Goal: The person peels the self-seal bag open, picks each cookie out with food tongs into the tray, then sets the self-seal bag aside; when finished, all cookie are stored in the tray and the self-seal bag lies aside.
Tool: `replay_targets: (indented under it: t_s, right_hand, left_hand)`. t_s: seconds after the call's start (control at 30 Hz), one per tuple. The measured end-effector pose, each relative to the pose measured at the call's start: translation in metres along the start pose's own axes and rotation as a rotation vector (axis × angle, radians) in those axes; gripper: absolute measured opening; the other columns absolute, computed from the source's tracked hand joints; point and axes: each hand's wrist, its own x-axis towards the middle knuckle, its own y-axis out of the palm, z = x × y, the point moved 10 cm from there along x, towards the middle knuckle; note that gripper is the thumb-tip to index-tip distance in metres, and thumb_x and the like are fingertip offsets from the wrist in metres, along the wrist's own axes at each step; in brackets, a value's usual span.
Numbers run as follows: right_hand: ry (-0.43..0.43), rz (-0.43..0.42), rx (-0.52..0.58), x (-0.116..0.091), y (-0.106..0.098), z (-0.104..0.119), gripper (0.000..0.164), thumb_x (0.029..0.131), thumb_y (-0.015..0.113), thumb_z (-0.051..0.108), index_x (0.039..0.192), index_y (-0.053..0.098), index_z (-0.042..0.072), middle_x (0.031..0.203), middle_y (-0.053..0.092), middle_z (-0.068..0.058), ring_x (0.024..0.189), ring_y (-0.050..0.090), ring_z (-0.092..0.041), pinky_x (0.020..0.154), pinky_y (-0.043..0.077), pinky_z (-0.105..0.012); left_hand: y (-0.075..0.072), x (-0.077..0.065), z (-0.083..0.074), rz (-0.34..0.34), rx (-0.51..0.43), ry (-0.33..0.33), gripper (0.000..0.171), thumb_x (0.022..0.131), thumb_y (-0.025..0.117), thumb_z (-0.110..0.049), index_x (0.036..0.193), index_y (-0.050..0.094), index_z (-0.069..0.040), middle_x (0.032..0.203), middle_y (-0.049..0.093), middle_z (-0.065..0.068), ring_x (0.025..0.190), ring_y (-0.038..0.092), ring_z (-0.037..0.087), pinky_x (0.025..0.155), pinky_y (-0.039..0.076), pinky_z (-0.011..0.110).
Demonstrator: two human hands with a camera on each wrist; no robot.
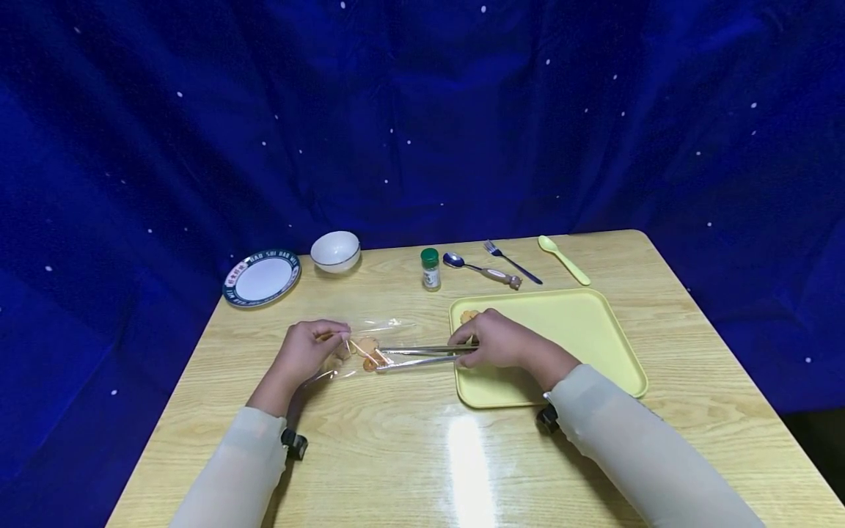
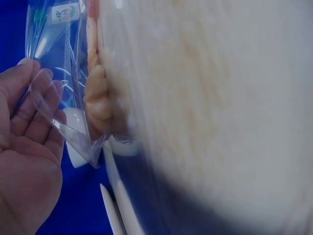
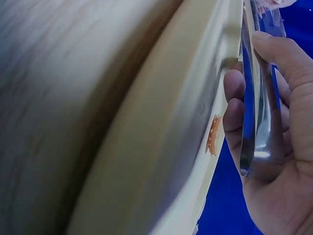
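My left hand (image 1: 306,356) pinches the edge of a clear plastic bag (image 1: 389,324) lying on the table. Several flower-shaped cookies (image 1: 367,345) are inside it; they also show through the film in the left wrist view as tan cookies (image 2: 99,95). My right hand (image 1: 498,341) grips metal tongs (image 1: 422,352), thumb on one arm and fingers on the other, as the right wrist view shows. The tongs' tips reach into the bag beside the cookies; whether they clasp one I cannot tell. Behind the right hand, a cookie (image 1: 469,316) lies on the yellow tray (image 1: 561,315).
A rimmed plate (image 1: 262,279) and white bowl (image 1: 336,253) stand at the back left. Along the back are a green-capped shaker (image 1: 430,270), a spoon with a brown handle (image 1: 485,271), a fork (image 1: 513,262) and a yellow spoon (image 1: 564,260). A blue curtain hangs behind the table (image 1: 370,455).
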Motion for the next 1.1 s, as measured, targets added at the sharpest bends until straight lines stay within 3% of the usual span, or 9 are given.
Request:
replay_targets:
  t_s: [0.4, 0.7, 0.93, 1.1]
  right_hand:
    - [-0.011, 0.017, -0.082, 0.000, -0.001, 0.015, 0.031, 0.086, 0.081, 0.027, 0.116, 0.078, 0.016, 0.110, 0.077, 0.005, 0.096, 0.070, -0.014, 0.089, 0.058, -0.034]
    - [-0.003, 0.003, -0.140, -0.001, 0.000, 0.015, 0.030, 0.088, 0.079, 0.031, 0.116, 0.079, 0.020, 0.109, 0.077, 0.009, 0.090, 0.067, -0.005, 0.088, 0.058, -0.030]
    - [0.042, -0.032, -0.131, -0.010, -0.009, 0.005, 0.031, 0.088, 0.079, 0.030, 0.117, 0.078, 0.021, 0.113, 0.077, 0.007, 0.089, 0.067, -0.006, 0.086, 0.058, -0.032]
    - [0.079, -0.059, -0.109, -0.020, -0.016, -0.009, 0.030, 0.088, 0.080, 0.031, 0.117, 0.078, 0.023, 0.114, 0.077, 0.008, 0.100, 0.070, -0.006, 0.092, 0.059, -0.032]
  left_hand:
    - [-0.001, -0.005, -0.002, 0.019, -0.035, 0.001, 0.019, 0.097, 0.072, -0.017, 0.111, 0.078, -0.005, 0.123, 0.074, 0.010, 0.123, 0.065, 0.032, 0.115, 0.045, 0.052]
    - [0.000, -0.005, -0.003, 0.017, -0.046, 0.025, 0.016, 0.095, 0.073, -0.014, 0.107, 0.079, -0.004, 0.119, 0.075, 0.009, 0.121, 0.066, 0.031, 0.114, 0.045, 0.053]
    - [-0.002, -0.004, -0.003, 0.012, -0.024, 0.029, 0.016, 0.095, 0.074, -0.013, 0.107, 0.079, -0.005, 0.120, 0.075, 0.010, 0.122, 0.066, 0.033, 0.115, 0.044, 0.054]
    - [-0.002, -0.004, -0.002, 0.007, -0.029, 0.029, 0.017, 0.095, 0.073, -0.014, 0.109, 0.079, -0.005, 0.121, 0.075, 0.011, 0.122, 0.066, 0.034, 0.114, 0.044, 0.054]
